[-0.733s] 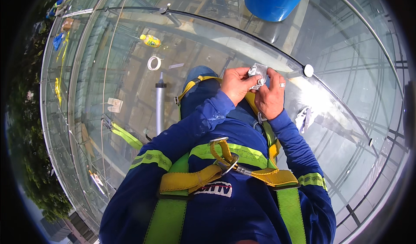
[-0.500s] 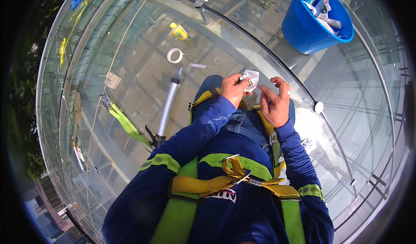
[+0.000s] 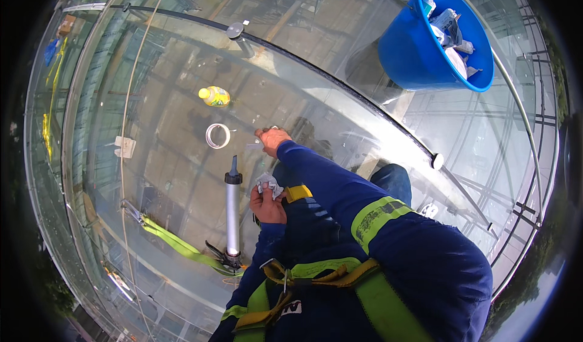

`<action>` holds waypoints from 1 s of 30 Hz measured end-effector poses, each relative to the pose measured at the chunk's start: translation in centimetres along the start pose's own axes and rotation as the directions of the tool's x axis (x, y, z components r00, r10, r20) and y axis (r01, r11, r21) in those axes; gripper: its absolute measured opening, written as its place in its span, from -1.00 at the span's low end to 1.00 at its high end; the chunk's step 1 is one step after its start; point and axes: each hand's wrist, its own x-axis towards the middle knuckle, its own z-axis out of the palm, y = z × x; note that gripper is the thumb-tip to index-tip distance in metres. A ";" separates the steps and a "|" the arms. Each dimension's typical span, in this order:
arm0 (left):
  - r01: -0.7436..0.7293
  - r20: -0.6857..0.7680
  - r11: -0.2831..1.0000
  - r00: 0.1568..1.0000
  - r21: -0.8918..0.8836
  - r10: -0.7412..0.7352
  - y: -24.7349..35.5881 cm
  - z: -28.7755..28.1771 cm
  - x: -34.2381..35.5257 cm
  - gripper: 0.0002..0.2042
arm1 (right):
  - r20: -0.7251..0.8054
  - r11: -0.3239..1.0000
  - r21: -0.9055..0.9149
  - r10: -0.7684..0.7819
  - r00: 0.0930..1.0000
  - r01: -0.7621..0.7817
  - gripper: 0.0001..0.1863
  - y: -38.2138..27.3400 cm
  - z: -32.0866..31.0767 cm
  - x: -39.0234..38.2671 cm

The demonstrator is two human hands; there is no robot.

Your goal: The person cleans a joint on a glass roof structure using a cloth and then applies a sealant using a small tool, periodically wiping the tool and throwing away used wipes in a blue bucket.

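My left hand (image 3: 267, 207) is closed round a crumpled piece of printed paper (image 3: 269, 184), above my thigh. My right arm reaches across to the left, and my right hand (image 3: 274, 140) is low over the glass with its fingers bent and apart. Beside its fingertips lies a small flat pale strip (image 3: 252, 147), partly covered by the hand. A white roll of tape (image 3: 217, 136) sits just left of the strip. Near my left hand, a silver caulking gun (image 3: 233, 214) with a grey nozzle lies on the glass.
A yellow bottle (image 3: 215, 96) lies beyond the tape. The blue bucket (image 3: 404, 56) at the far right holds crumpled waste. A dark seam with round metal fittings (image 3: 235, 31) crosses the glass. At left are a rope (image 3: 123, 178) and a green strap (image 3: 176, 245).
My right hand has moved left and forward, from beside the paper to the pale strip. My left hand has drawn back and left with the paper. The view has shifted.
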 end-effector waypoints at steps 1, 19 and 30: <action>0.025 0.024 1.000 0.999 0.011 -0.025 -0.1 0.2 0.4 -0.84 | -0.010 0.999 0.007 0.034 0.999 -0.034 -0.59 0.5 0.9 0.3; 0.098 -0.044 0.994 0.994 0.058 -0.095 0.5 0.9 1.7 -0.85 | -0.132 0.986 -0.140 0.071 0.989 -0.089 -0.76 -0.1 2.9 0.9; 0.080 -0.046 0.988 0.996 0.131 -0.075 0.0 0.7 1.7 -0.84 | 0.089 0.986 -0.150 0.089 0.992 -0.075 -0.71 0.2 1.4 0.3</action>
